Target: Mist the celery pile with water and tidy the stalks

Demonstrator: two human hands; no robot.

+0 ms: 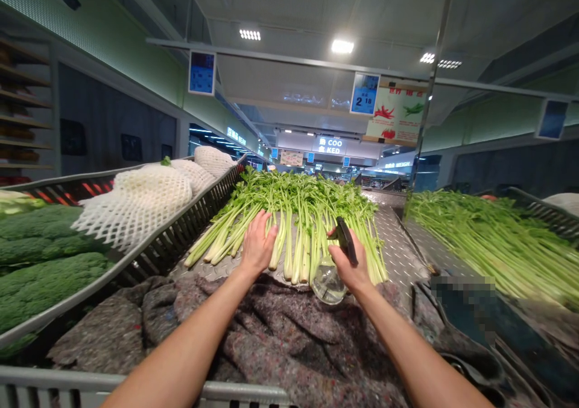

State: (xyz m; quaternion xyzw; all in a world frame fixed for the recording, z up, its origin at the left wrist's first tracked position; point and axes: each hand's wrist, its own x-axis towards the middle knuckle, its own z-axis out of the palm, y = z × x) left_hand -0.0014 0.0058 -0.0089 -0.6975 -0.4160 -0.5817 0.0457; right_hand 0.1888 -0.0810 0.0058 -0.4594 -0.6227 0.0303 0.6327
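Long green celery lies side by side on a metal tread-plate shelf, leaves away from me and pale cut ends toward me. My right hand grips a spray bottle with a black trigger head and a clear body; the bottle is tilted over the right part of the celery. My left hand rests at the stalks left of centre, fingers stretched forward and holding nothing. Whether its fingertips press on the celery I cannot tell. A crumpled grey-brown felt blanket lies below both hands.
On the left, a slatted crate side divides the celery from broccoli and produce in white foam nets. A mirror wall at right reflects the celery. Price signs hang overhead. A grey crate rim runs nearest me.
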